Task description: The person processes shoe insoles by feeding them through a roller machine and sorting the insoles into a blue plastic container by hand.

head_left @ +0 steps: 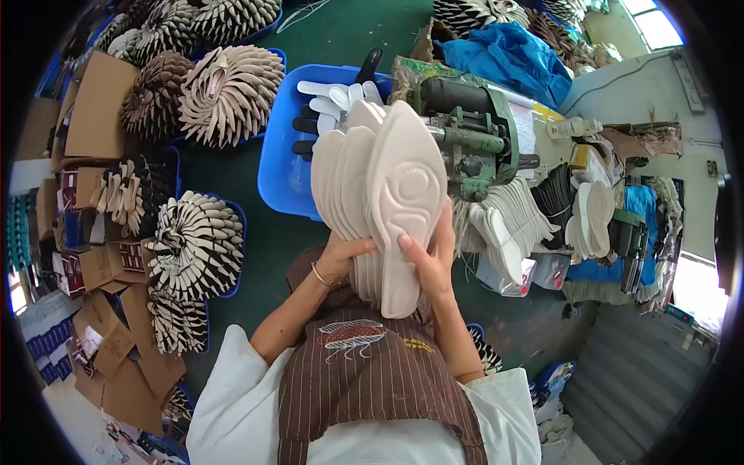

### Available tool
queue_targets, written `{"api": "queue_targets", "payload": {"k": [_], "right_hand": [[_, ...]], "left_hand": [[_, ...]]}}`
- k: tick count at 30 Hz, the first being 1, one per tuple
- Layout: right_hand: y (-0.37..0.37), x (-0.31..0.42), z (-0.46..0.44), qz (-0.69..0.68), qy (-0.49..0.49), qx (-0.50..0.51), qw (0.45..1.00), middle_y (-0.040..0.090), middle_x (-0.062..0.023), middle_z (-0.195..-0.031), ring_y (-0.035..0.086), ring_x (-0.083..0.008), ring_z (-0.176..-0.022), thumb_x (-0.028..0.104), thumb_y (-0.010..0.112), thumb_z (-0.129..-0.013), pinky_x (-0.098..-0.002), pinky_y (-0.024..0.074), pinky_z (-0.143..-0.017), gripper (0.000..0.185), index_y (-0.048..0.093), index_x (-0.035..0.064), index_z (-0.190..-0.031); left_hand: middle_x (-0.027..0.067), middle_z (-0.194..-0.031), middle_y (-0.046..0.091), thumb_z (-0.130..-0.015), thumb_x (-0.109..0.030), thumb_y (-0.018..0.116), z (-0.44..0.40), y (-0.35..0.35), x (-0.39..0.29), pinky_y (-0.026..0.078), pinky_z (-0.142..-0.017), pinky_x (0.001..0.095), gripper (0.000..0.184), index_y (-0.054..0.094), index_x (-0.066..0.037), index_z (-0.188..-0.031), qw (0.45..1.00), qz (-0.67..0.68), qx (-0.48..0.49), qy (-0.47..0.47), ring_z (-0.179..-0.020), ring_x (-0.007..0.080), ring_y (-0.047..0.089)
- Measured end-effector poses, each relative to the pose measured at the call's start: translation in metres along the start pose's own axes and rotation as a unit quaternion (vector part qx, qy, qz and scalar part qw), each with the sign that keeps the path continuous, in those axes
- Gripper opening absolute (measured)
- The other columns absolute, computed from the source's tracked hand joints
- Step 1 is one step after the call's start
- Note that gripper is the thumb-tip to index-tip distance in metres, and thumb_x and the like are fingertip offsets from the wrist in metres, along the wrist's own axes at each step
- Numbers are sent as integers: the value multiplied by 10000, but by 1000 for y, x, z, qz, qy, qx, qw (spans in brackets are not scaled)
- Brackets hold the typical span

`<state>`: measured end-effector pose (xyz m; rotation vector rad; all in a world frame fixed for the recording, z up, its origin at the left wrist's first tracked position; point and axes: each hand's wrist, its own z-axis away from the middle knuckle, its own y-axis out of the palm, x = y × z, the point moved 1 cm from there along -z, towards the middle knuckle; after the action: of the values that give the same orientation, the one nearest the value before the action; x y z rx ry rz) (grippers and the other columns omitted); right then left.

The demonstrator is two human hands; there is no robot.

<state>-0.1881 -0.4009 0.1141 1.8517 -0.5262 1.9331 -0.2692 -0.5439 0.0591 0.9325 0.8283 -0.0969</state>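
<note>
A thick stack of cream shoe insoles (407, 182) is held upright in front of my apron, heels down and toes up. My left hand (341, 260) grips the left side of the stack, its thumb lying across the insoles. On the right, my right hand (432, 252) is closed round the front insole's edge, with the thumb pressed on its face near the heel. Raised curved ridges mark the front insole. Behind the stack, a blue tub (283, 174) holds loose white and black insoles.
A green machine (473, 139) stands on the bench to the right, beside fanned white insoles (508, 221) and black ones (552, 198). Tubs of coiled insoles (198, 244) and cardboard boxes (101, 112) line the left. A blue plastic sheet (511, 58) lies at the back.
</note>
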Motion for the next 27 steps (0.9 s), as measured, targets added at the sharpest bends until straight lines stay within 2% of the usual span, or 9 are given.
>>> {"api": "queue_targets", "payload": {"k": [3,7,8,12,15,18,21,24,27], "right_hand": [[8,27,-5,192,-53,16,980,423,-162,-1265,443,-268,-1187,269,717,-726,-389,433,-908,727,402,-1,-1324],[30,26,-7,203,-26,-28,978,500,-133,-1172,519,-258,-1089,201,814,-643,-344,462,-845,773,439,-1,-1288],[32,21,-7,145,1,-43,988,537,-114,-1106,543,-226,-1044,141,852,-591,-328,472,-846,778,442,-16,-1233],[33,18,-11,-74,87,-71,991,539,-98,-1093,548,-167,-1025,49,839,-602,-318,475,-878,648,413,13,-1089],[29,4,-7,-23,67,-83,994,561,-98,-1089,563,-166,-1013,23,812,-629,-303,475,-873,605,443,-8,-1106],[31,6,-6,-77,106,-83,988,603,-106,-1065,585,-164,-974,9,805,-631,-291,469,-883,542,515,-35,-1086],[27,2,-1,-126,182,-70,973,609,-132,-1114,580,-199,-1039,-21,732,-696,-328,451,-929,495,530,-50,-1147],[21,-10,1,-253,169,-111,946,647,-113,-1037,621,-175,-935,-30,727,-724,-306,483,-886,356,601,-38,-1057],[5,-31,3,-358,163,-118,912,644,-115,-1064,629,-191,-942,-58,675,-766,-327,499,-879,328,593,-30,-1083]], "left_hand": [[119,-1244,538,-694,-92,747,3,-9,-3,408,-976,340,682,436,30,-1289,998,-13,-49,43,-1138,208,523],[122,-1231,545,-708,-89,734,2,-21,-4,418,-961,332,639,450,46,-1265,988,-80,-57,122,-1116,210,539],[121,-1225,548,-709,-87,735,4,-24,-5,419,-959,330,630,457,47,-1258,987,-85,-64,123,-1114,208,539],[115,-1200,561,-706,-79,748,8,-34,-6,427,-946,327,597,486,47,-1228,990,-66,-62,111,-1104,200,541],[113,-1210,549,-707,-95,760,10,-45,-1,423,-950,332,634,460,48,-1246,991,-66,-25,116,-1100,202,536],[118,-1227,533,-715,-127,757,11,-40,0,417,-958,334,665,431,52,-1265,985,-115,-54,120,-1103,212,533],[129,-1234,524,-724,-121,731,6,-35,-9,413,-964,337,657,416,57,-1273,987,-109,-70,95,-1108,220,529],[140,-1219,532,-733,-83,687,2,-45,-5,415,-963,339,607,427,65,-1261,991,-43,-72,102,-1104,225,532],[147,-1197,548,-742,-54,644,0,-63,-6,417,-964,343,551,447,73,-1241,989,-27,-97,104,-1088,234,545]]}}
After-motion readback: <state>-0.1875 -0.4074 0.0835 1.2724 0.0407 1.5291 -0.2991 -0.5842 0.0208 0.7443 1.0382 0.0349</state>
